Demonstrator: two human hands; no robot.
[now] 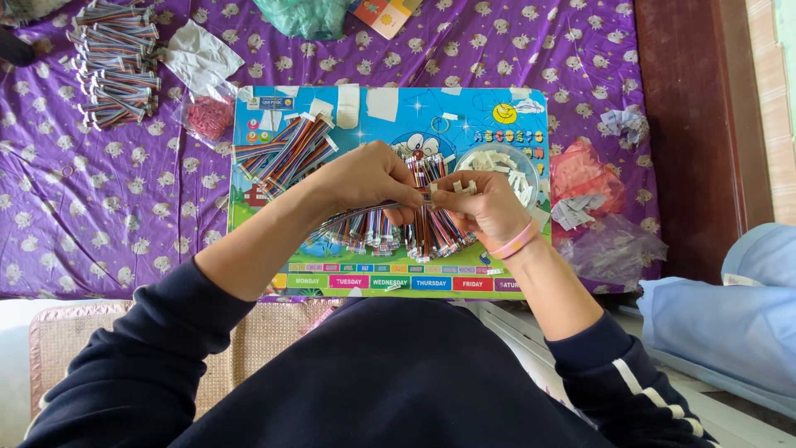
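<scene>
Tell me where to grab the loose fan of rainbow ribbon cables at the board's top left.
Take the fan of rainbow ribbon cables at its narrow lower-left end, coming from the left: the strands converge there, while the white-tipped ends splay toward the upper right.

cloth: purple patterned bedsheet (99,224), spread under everything
far left: stack of bundled multicolour ribbon cables (116,62)
by it: crumpled white plastic bag (199,54); clear bag w/ small red bits (207,116)
top: green plastic bag (303,17)
right: red-pink plastic bag (584,174); crumpled white paper (626,124); clear wrinkled bag (613,249)
far right: dark brown wooden edge (688,124)
</scene>
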